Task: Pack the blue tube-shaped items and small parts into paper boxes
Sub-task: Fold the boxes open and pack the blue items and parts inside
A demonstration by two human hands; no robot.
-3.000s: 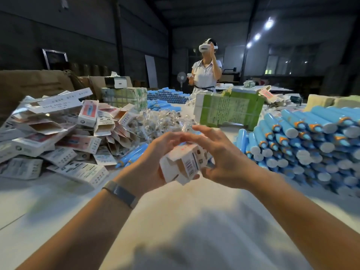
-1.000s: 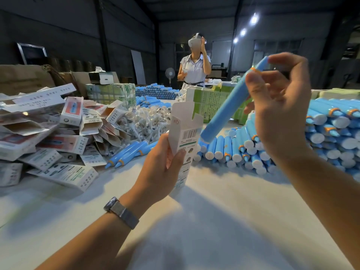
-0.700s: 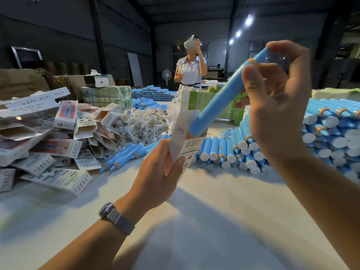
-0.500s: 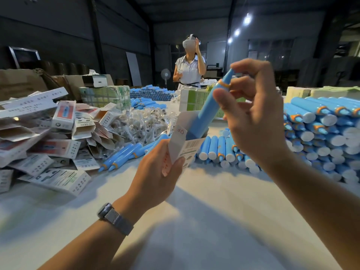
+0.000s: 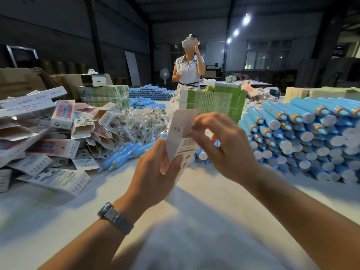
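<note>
My left hand (image 5: pixel 155 172) grips a white paper box (image 5: pixel 182 129) upright above the table, its top flap standing open. My right hand (image 5: pixel 228 149) is at the box's open top, fingertips curled and pinching its edge. No blue tube shows in either hand; the inside of the box is hidden. A big stack of blue tubes (image 5: pixel 302 137) with orange rings lies to the right. A few loose blue tubes (image 5: pixel 124 154) lie left of the box, in front of a heap of small parts in clear bags (image 5: pixel 144 123).
A pile of printed paper boxes (image 5: pixel 58 133) covers the left of the white table (image 5: pixel 194 221). A green carton (image 5: pixel 214 100) stands behind my hands. A person (image 5: pixel 190 69) wearing a headset stands at the far side, with more tubes nearby.
My right hand has come down with the blue tube to the box mouth; the tube has gone out of sight into the box, and the hand now sits at the open top.
</note>
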